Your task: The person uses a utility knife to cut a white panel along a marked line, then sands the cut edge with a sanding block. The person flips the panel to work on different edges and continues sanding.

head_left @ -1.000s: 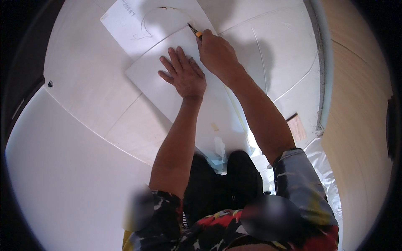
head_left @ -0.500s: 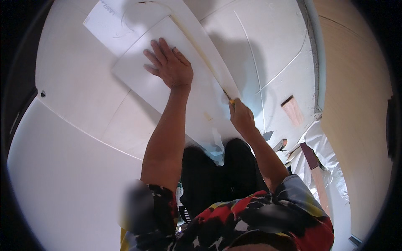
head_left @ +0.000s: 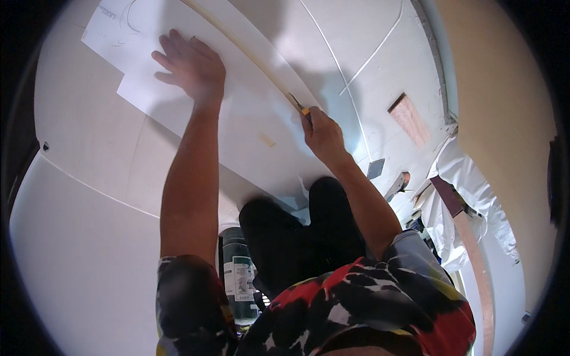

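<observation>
My left hand (head_left: 193, 62) presses flat on a large white sheet (head_left: 237, 118), fingers spread, near its upper left part. A yellow utility knife (head_left: 305, 111) is gripped in my right hand (head_left: 325, 135), blade pointing up and left. Its tip is at or very near a tan line (head_left: 249, 53) that runs lengthwise along the sheet toward the upper left. Whether the blade touches the surface I cannot tell. Pencil marks (head_left: 127, 18) show on the white piece beyond my left hand. A small tan patch (head_left: 266, 139) lies between my arms.
To the right lie a wood block (head_left: 409, 120), a dark square piece (head_left: 376, 168) and a tool with a rounded wooden end (head_left: 399, 185). Crumpled white plastic (head_left: 475, 184) and a long wood strip (head_left: 473, 255) are farther right. A dark labelled bucket (head_left: 238, 273) stands beside my legs.
The view has shifted, so the sheet and both hands appear farther up and left. The knife tip now sits by the tan line. More of the bucket shows.
</observation>
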Tool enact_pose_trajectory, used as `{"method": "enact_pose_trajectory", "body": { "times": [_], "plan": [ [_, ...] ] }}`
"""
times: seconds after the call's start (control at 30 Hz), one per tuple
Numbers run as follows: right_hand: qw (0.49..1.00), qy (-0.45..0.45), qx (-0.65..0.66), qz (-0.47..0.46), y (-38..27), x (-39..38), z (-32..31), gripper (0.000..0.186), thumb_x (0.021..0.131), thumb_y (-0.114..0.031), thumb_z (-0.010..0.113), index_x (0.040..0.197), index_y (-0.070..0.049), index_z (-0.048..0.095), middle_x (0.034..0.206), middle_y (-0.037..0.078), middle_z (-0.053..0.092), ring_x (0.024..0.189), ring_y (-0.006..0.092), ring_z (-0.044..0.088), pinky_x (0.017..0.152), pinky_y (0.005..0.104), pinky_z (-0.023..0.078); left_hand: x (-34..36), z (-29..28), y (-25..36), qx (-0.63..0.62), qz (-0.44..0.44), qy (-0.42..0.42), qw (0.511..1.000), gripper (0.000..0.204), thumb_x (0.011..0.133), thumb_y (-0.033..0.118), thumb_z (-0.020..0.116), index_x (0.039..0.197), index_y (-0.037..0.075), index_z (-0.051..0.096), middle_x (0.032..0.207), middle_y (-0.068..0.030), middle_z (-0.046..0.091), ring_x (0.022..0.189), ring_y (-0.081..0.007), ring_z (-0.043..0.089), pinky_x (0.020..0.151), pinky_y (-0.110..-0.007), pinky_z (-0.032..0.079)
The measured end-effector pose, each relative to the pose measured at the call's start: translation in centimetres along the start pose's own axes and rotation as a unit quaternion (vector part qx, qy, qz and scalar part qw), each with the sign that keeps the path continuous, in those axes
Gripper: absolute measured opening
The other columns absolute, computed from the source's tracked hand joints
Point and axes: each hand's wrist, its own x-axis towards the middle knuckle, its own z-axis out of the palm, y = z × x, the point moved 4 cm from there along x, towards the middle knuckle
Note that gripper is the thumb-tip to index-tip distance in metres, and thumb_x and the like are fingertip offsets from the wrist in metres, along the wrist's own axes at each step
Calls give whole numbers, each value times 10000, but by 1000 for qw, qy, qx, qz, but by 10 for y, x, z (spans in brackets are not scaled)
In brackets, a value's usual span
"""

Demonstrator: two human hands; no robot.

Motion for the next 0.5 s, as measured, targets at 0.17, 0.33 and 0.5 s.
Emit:
{"method": "enact_pose_trajectory", "body": {
  "times": [0.17, 0.33, 0.5],
  "plan": [
    [999, -1, -9, -42, 0, 5, 0, 239, 995, -257, 543, 997, -18, 541, 881, 218, 679, 801, 425, 666, 726, 518, 534, -4, 2, -5, 57, 33, 33, 997, 505, 992, 336, 484, 1365, -2, 448, 1439, -183, 426, 1327, -457, 345, 953, -672, 348],
    [996, 30, 7, -82, -11, 8, -8, 257, 998, -256, 538, 967, 0, 543, 815, 224, 674, 795, 408, 685, 731, 518, 541, -95, 1, 2, 39, 70, -59, 995, 641, 1005, 385, 488, 1492, -12, 360, 1577, -240, 281, 1437, -490, 252, 1110, -675, 234],
    [995, 11, -18, -96, -22, 24, 0, 232, 1003, -221, 511, 961, 0, 563, 811, 215, 682, 798, 403, 692, 743, 505, 544, -180, -15, 39, -33, -50, -119, 991, 579, 1025, 293, 429, 1518, 18, 302, 1601, -215, 225, 1475, -470, 156, 1158, -658, 106]
  ]
}}
